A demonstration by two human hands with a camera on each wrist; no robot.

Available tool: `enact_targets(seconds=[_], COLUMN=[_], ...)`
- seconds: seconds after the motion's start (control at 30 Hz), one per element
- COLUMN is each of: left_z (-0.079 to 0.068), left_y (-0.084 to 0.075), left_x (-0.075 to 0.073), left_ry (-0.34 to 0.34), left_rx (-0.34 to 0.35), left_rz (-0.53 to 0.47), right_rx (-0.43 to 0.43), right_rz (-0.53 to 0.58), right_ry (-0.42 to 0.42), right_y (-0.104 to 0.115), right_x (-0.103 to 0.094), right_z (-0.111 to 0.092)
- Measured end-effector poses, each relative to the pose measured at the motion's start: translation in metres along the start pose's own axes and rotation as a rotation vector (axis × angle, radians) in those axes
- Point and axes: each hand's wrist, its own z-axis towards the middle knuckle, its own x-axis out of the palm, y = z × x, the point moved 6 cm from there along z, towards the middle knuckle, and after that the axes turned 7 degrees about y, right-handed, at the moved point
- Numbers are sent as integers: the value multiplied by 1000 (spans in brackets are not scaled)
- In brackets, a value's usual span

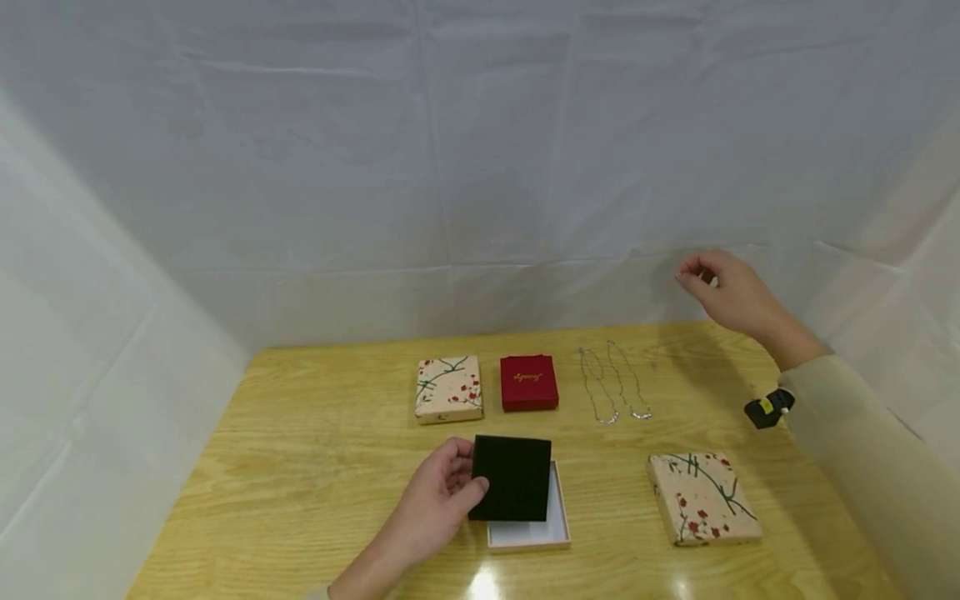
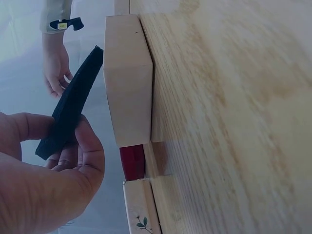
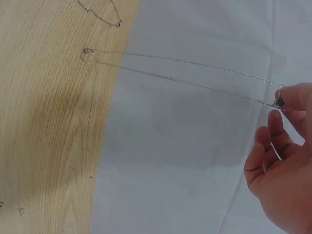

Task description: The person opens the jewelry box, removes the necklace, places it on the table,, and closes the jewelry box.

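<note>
My left hand (image 1: pixel 435 504) pinches a thin black square pad (image 1: pixel 513 479) between thumb and fingers, tilted over an open box base (image 1: pixel 529 547) with a white inside. The pad hides much of that base in the head view. Raised above the table's back right, my right hand (image 1: pixel 727 293) pinches a fine silver necklace (image 3: pixel 279 103) at its dark pendant. In the right wrist view its chain stretches from the fingertips down to a clasp (image 3: pixel 88 50) over the wood. Two silver necklaces, one (image 1: pixel 607 418) beside another (image 1: pixel 641 414), lie on the table.
A flowered box (image 1: pixel 450 392) and a red box (image 1: pixel 529 383) with gold lettering stand along the back. Another flowered box piece (image 1: pixel 705 500) lies at the front right. White cloth (image 1: pixel 480 167) hangs behind the wooden table (image 1: pixel 315 450) and at both sides.
</note>
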Motion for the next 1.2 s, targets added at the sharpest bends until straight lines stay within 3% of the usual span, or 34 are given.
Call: enact_targets(seconds=[0.27,0.7,1.2], left_z=[0,-2,-1], left_y=[1,2,1], left_x=[0,1,-1], left_ry=[-5,-12,-18], left_rx=[-4,-14,-22], left_rz=[6,-4,4], right_rx=[-13,18,-16], right_rz=[-19,-77,-78], right_ry=[-67,78,156], right_y=[-3,-20,-27], right_x=[0,24,39], right_z=[5,-4,-22])
